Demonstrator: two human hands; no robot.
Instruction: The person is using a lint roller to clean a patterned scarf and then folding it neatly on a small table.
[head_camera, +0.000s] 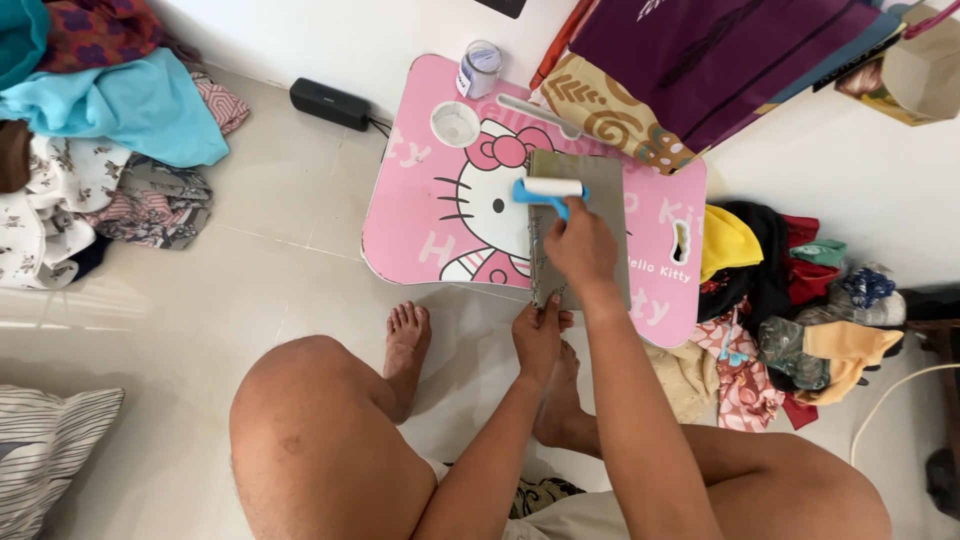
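On the pink lap table (420, 225), grey sheet (605, 185) lies flat. Right hand (580, 245) grips blue-handled roller (550, 188), mid-pass; left hand (538, 335) pinches sheet's near edge. Next stroke needs steady pressure.

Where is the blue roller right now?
The blue roller is in the right hand, on the grey sheet atop the pink table.
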